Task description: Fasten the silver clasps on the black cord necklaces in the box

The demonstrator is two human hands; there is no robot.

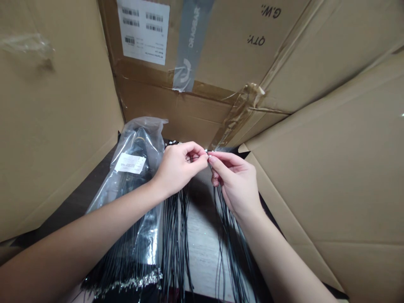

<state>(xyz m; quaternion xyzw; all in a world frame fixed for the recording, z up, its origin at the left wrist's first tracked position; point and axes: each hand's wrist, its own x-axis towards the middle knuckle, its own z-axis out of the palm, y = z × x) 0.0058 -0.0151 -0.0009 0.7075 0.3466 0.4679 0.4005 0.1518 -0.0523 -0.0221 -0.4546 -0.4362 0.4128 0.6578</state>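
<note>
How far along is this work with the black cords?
Roughly early on, it seems. Already done: the cardboard box stands open, and loose black cords hang outside the clear plastic bag. In hand: the left hand and right hand pinch tiny pale cord ends together. Left: the bag still looks well filled with black cords, so probably plenty remains.

Down inside a cardboard carton (pixel 331 168), the person's left hand (pixel 178 168) and right hand (pixel 235 183) meet at center frame, fingertips pinching thin black cords (pixel 175 235) that hang toward the bottom of the frame. The tiny pale bits at their tips are too small to tell. Just left, touching the left hand, lies a clear plastic bag (pixel 135 168) with a white label (pixel 130 163).
</note>
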